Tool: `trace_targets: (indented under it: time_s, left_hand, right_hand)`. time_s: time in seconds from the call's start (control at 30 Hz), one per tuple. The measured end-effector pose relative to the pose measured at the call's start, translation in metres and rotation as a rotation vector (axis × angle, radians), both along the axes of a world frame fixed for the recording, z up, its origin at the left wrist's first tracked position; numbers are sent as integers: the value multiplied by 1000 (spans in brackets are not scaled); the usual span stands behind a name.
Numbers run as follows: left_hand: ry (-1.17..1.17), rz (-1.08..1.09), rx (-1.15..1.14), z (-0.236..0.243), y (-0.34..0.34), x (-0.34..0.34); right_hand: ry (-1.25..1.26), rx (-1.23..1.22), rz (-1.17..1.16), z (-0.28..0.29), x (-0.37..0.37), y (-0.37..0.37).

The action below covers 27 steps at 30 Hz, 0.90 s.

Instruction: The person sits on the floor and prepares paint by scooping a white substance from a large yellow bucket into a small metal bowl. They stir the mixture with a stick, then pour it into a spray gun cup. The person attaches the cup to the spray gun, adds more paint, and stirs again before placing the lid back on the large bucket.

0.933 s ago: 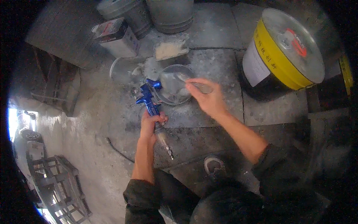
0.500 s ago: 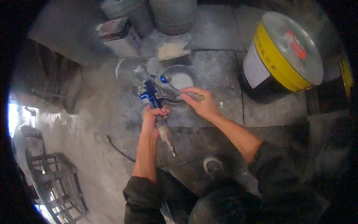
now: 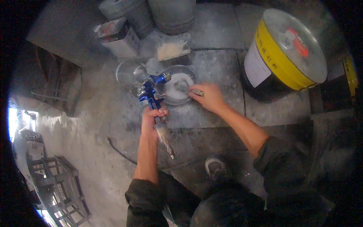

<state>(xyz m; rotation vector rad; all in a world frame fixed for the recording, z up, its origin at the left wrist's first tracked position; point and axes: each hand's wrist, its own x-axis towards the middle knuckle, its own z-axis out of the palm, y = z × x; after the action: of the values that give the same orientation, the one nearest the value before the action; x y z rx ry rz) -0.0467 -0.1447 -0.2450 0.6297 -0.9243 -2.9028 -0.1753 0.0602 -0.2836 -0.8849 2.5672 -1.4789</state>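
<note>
My left hand [image 3: 154, 119] is closed on the grip of a blue and silver spray gun [image 3: 149, 92]; a clear cylinder with a metal fitting [image 3: 163, 138] hangs below that hand. The gun's top lies over the left rim of a round metal bowl [image 3: 180, 100] holding whitish liquid. My right hand [image 3: 208, 97] pinches a handled tool [image 3: 197, 92], perhaps a brush, whose end reaches into the bowl. A grey container [image 3: 126, 72] lies behind the gun at the left, and a cream slab-like piece [image 3: 170, 51] is behind the bowl.
A large drum [image 3: 288, 45] with a yellow band stands at the right. A rectangular can [image 3: 119, 41] and buckets [image 3: 168, 17] stand at the back. A black hose [image 3: 121, 153] lies on the floor. A metal frame [image 3: 56, 196] is at the lower left, my shoe [image 3: 214, 168] below the bowl.
My right hand dipped down and left, then shifted slightly right, with the tool's end now lower in the bowl. The gun's top has shifted a little; my left hand still grips it.
</note>
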Motion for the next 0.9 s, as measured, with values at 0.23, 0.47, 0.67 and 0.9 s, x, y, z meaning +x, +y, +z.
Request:
trace_targets:
  time_s: [0.23,0.47,0.67,0.9]
  left_hand:
    - [-20,22,-27,-3,-2,3]
    - [-78,81,65,1,-2,3]
    - [-61,-2,26,15,6,0]
    - [-82,-13,158,8,-1,1]
  right_hand:
    - [-279,-380,-1,51,30,-4]
    - [-295,-403,59,38,25,-10]
    - [-223,-408,96,29,12,-11]
    - [-207,-207,201,38,-10,-2]
